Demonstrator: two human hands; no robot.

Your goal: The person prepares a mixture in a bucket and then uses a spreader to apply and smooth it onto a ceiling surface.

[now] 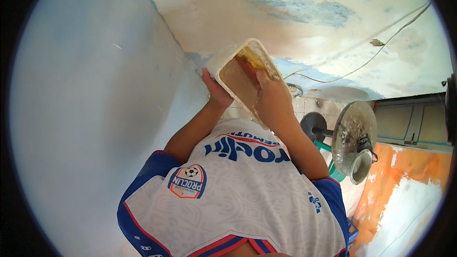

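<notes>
A whitish rectangular plastic tub (227,59) is held tilted in front of my chest, close to the wall corner. My left hand (218,91) supports its left side, with the thumb up along the outer wall and the palm beneath. My right hand (276,99) reaches over the near right rim into the tub. Its fingers are bent and partly hidden inside, beside a reddish and yellow patch; what they grip cannot be made out. A flat grey-brown surface (235,82) fills much of the tub's inside; whether it is paste or a blade is unclear.
A blue wall (100,114) rises close on my left; a patchy white and blue wall (304,24) stands ahead, with a loose cable (362,69) across it. To the right are a stained round pedestal table (350,126), a glass-like bowl (360,167) and an orange-and-white surface (404,195).
</notes>
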